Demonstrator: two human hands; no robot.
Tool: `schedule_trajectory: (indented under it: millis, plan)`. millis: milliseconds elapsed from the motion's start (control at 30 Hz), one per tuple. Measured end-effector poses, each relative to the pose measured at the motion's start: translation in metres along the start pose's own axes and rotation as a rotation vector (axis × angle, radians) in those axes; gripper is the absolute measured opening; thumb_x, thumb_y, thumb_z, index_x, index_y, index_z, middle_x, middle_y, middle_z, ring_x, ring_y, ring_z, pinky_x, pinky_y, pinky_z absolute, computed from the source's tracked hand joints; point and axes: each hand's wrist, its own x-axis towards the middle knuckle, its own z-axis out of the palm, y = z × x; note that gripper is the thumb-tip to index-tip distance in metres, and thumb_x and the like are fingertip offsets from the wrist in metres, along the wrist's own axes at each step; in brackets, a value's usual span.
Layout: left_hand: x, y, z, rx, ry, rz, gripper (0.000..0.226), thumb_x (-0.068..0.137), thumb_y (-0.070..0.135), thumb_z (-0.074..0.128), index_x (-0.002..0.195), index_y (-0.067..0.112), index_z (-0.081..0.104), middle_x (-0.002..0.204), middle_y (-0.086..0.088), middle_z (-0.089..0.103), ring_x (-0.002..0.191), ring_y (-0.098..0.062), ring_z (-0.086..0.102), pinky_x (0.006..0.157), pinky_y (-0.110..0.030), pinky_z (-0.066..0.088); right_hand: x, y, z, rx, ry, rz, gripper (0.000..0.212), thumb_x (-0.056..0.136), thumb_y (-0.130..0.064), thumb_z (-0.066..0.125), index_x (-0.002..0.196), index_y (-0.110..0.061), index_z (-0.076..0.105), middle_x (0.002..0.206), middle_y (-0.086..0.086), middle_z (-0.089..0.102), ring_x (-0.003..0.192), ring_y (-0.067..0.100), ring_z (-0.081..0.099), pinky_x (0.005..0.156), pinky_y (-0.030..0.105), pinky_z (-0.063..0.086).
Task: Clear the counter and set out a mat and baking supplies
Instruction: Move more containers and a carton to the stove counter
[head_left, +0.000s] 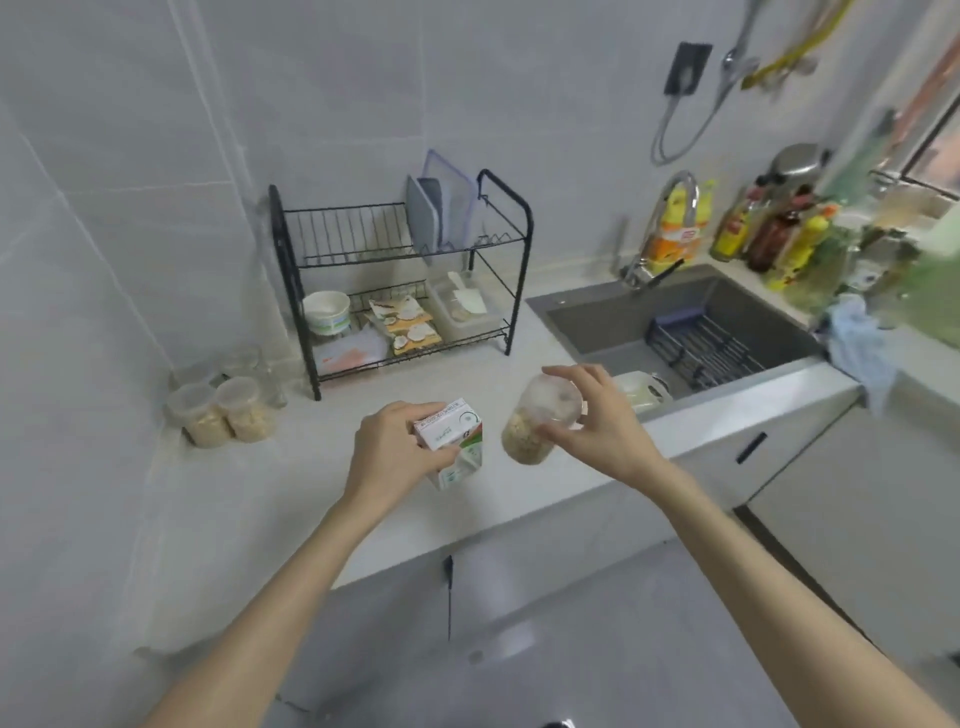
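My left hand (389, 452) grips a white carton (457, 441) with red and green print by its top, tilted above the pale counter (291, 499). My right hand (597, 421) holds a clear plastic jar (540, 421) of tan grain around its lid end, also tilted and lifted off the counter. Carton and jar hang side by side near the counter's front edge, a small gap between them.
Two more grain jars (223, 413) stand in the left corner. A black two-tier rack (400, 280) holds a bowl, packets and boards. The sink (691, 327) with a tap, a basket and a white dish lies right; bottles (769, 234) crowd behind it.
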Motion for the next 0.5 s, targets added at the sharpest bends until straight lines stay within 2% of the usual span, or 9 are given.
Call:
schedule_trajectory:
  millis: [133, 267, 367, 500]
  plan:
    - [0.01, 0.051, 0.065, 0.031, -0.148, 0.166, 0.052, 0.062, 0.02, 0.084, 0.112, 0.024, 0.07, 0.098, 0.007, 0.067, 0.081, -0.001, 0.061, 0.07, -0.016, 0.051, -0.042, 0.038, -0.058, -0.021, 0.131, 0.108, 0.06, 0.076, -0.03, 0.076, 0.13, -0.03, 0.05, 0.123, -0.007, 0.041, 0.11, 0.01, 0.047, 0.093, 0.039, 0.051]
    - [0.008, 0.11, 0.139, -0.011, -0.292, 0.28, 0.05, 0.062, 0.021, 0.084, 0.11, 0.025, 0.071, 0.095, 0.01, 0.067, 0.079, 0.002, 0.06, 0.068, -0.011, 0.049, -0.093, 0.077, -0.122, -0.06, 0.237, 0.221, 0.06, 0.077, -0.035, 0.075, 0.131, -0.032, 0.049, 0.125, -0.01, 0.04, 0.111, 0.007, 0.047, 0.093, 0.037, 0.051]
    - [-0.002, 0.153, 0.193, -0.046, -0.397, 0.361, 0.052, 0.061, 0.023, 0.085, 0.11, 0.027, 0.071, 0.093, 0.014, 0.067, 0.082, 0.002, 0.062, 0.068, -0.02, 0.054, -0.135, 0.107, -0.168, -0.108, 0.311, 0.296, 0.061, 0.077, -0.039, 0.073, 0.132, -0.034, 0.048, 0.121, -0.012, 0.04, 0.11, 0.007, 0.046, 0.091, 0.039, 0.052]
    - [-0.025, 0.216, 0.271, -0.074, -0.527, 0.469, 0.047, 0.06, 0.018, 0.083, 0.104, 0.03, 0.073, 0.088, 0.017, 0.066, 0.076, 0.009, 0.059, 0.06, -0.01, 0.046, -0.195, 0.149, -0.232, -0.175, 0.401, 0.394, 0.06, 0.076, -0.039, 0.072, 0.131, -0.035, 0.048, 0.117, -0.014, 0.039, 0.106, 0.006, 0.047, 0.089, 0.038, 0.051]
